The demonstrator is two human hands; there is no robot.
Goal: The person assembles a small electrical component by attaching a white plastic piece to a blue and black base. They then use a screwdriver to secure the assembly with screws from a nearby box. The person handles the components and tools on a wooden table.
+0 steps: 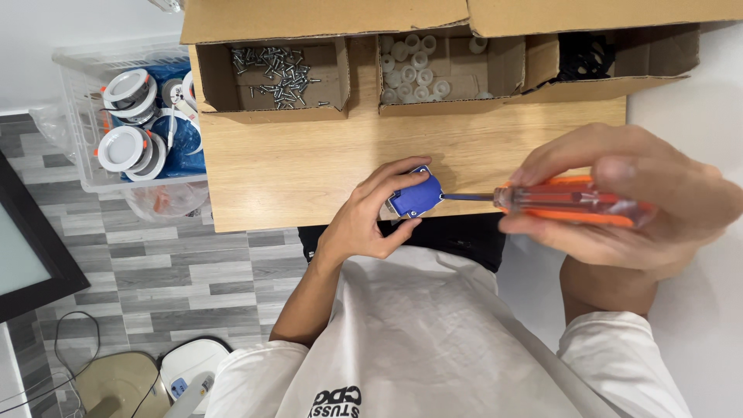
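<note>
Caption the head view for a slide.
Left hand grips a small blue part while the right hand drives an orange-handled screwdriver into it.

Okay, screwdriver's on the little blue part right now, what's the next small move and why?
Probably turn the orange-handled screwdriver with the right hand while pressing it in. Its shaft tip already meets the edge of the small blue part, and the left hand pins that part at the front edge of the wooden table. Whether a screw is seated there cannot be seen.

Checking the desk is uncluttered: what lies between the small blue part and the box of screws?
In the head view, only bare wooden tabletop lies between the blue part and the screw box.
</note>
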